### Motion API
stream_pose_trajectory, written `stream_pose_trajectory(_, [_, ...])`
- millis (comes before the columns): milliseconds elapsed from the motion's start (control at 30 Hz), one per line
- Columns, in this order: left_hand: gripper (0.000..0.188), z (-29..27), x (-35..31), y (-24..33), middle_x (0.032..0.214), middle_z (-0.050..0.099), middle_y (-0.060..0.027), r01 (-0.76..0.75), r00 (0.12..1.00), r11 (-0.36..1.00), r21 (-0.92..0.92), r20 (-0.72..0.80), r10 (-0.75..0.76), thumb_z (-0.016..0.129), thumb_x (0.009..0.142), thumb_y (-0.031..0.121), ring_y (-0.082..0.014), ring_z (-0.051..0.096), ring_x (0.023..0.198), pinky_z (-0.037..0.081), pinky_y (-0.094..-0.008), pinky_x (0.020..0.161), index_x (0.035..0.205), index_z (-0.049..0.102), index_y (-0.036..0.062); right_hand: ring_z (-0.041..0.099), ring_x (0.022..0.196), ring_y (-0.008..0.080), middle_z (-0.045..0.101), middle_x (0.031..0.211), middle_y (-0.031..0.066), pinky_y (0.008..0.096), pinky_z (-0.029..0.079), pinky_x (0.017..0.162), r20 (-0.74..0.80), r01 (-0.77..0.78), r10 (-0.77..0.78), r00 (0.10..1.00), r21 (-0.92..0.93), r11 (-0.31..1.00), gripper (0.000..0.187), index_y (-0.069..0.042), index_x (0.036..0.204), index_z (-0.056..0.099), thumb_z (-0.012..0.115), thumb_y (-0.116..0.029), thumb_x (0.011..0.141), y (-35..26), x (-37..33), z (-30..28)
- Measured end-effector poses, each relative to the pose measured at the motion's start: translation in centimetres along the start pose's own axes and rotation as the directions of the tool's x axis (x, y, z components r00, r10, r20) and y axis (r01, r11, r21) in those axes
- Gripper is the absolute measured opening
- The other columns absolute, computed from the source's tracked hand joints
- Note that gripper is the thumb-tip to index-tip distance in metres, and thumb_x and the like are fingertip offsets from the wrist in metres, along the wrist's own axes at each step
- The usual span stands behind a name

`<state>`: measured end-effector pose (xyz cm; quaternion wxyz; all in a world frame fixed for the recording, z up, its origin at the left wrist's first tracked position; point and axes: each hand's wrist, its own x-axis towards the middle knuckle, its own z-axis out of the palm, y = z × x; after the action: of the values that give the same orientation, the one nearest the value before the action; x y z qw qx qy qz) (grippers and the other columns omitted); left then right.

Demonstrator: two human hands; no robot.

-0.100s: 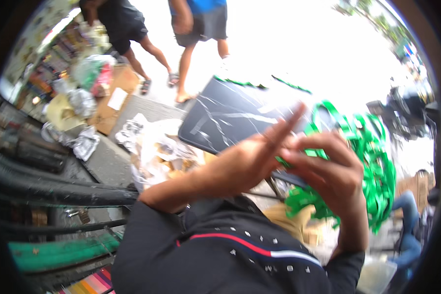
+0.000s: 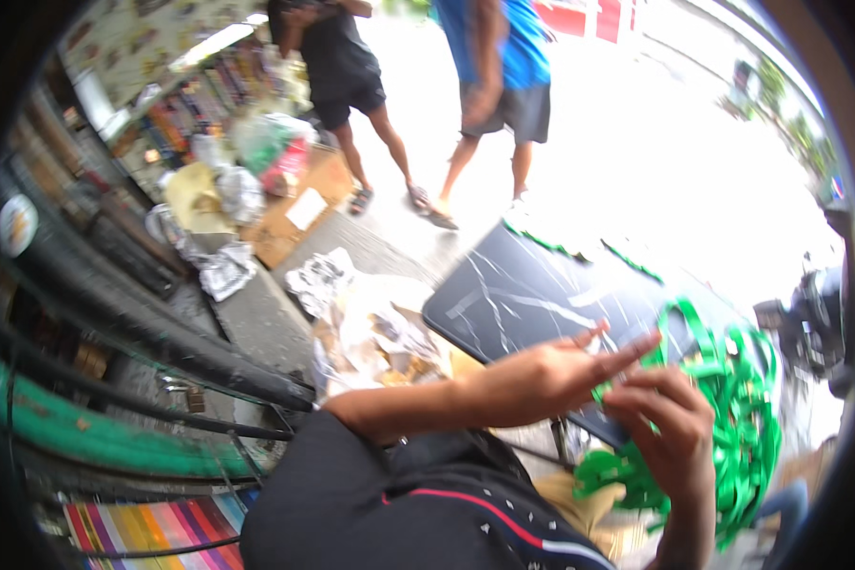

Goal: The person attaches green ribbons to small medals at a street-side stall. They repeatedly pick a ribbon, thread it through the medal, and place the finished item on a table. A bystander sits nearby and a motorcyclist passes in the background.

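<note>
My left hand (image 2: 541,382) reaches across from the left with one finger pointing out, meeting my right hand (image 2: 670,423) at the fingertips. Between them shows a small piece of green ribbon (image 2: 599,390), which both hands seem to pinch; the left thumb's grip is partly hidden. My right fingers are bent and pressed together. Just beyond and right of that hand lies a large tangled heap of green ribbon (image 2: 731,418), spilling over the side of a dark marble-patterned table (image 2: 513,294). Two thin green strips (image 2: 553,245) lie along the table's far edge.
Crumpled paper and plastic (image 2: 375,328) lie left of the table. Black metal rails (image 2: 161,304) run along the left. Beyond are a flattened cardboard piece (image 2: 294,199), bagged items and two people standing, one in a blue shirt (image 2: 503,47). A dark motorcycle (image 2: 812,323) stands at right.
The whole view has swung, so the table, ribbon and people sit lower and further right. The hands remain together at the fingertips. The person in blue has shifted their stance.
</note>
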<state>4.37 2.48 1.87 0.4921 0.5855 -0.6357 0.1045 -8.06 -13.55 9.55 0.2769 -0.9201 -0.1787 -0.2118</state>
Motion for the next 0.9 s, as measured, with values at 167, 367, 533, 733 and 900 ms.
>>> stream_pose_trajectory(167, [0.051,0.3,-0.9,0.8,0.091,0.067,-0.0108,0.045,0.993,0.989,-0.141,0.113,-0.029,0.061,0.090,0.013,-0.0269,0.068,0.089,0.039,-0.0504,0.106,0.138,0.044,0.0071,0.067,0.077,0.0197,0.068,0.083,0.0087,0.0280,0.050,0.069,0.072,-0.230,0.221,0.973,0.181,0.956,0.015,-0.002,0.087,0.070,0.072,0.004,0.074,0.4,-1.3,-0.3])
stream_pose_trajectory(367, [0.031,3.2,-2.4,1.4,0.098,0.067,-0.0149,0.330,0.943,0.809,-0.487,0.135,-0.304,0.067,0.087,0.007,-0.0226,0.068,0.095,0.054,-0.0337,0.083,0.116,0.059,-0.0014,0.063,0.072,0.0073,0.069,0.081,0.0052,0.0226,0.049,0.064,0.135,-0.421,0.400,0.907,0.361,0.832,0.011,0.002,0.093,0.069,0.069,0.003,0.082,1.1,-2.9,-0.8])
stream_pose_trajectory(533, [0.028,5.3,-2.0,1.1,0.095,0.067,-0.0110,0.408,0.894,0.625,-0.666,0.151,-0.422,0.071,0.082,0.003,-0.0164,0.068,0.093,0.055,-0.0313,0.079,0.107,0.061,-0.0042,0.064,0.075,0.0095,0.069,0.081,0.0068,0.0244,0.051,0.068,0.079,-0.382,0.381,0.921,0.370,0.847,0.012,0.003,0.095,0.069,0.068,0.002,0.083,1.2,-4.0,-1.4])
stream_pose_trajectory(733, [0.021,4.8,-1.3,0.7,0.094,0.070,-0.0095,0.425,0.897,0.702,-0.572,0.163,-0.410,0.065,0.084,-0.005,-0.0142,0.068,0.089,0.054,-0.0280,0.076,0.105,0.065,-0.0026,0.067,0.081,0.0142,0.068,0.088,0.0076,0.0261,0.052,0.070,-0.156,-0.326,0.398,0.904,0.351,0.878,0.022,-0.003,0.092,0.071,0.074,0.006,0.073,2.1,-5.6,0.1])
stream_pose_trajectory(900, [0.022,4.6,0.6,0.6,0.090,0.070,-0.0116,0.346,0.934,0.890,-0.296,0.194,-0.299,0.069,0.079,-0.006,-0.0203,0.070,0.079,0.056,-0.0292,0.067,0.100,0.068,0.0012,0.065,0.077,0.0196,0.065,0.092,0.0074,0.0300,0.053,0.066,-0.174,-0.289,0.363,0.916,0.344,0.893,0.030,-0.005,0.105,0.067,0.076,-0.004,0.076,3.2,-7.9,0.9])
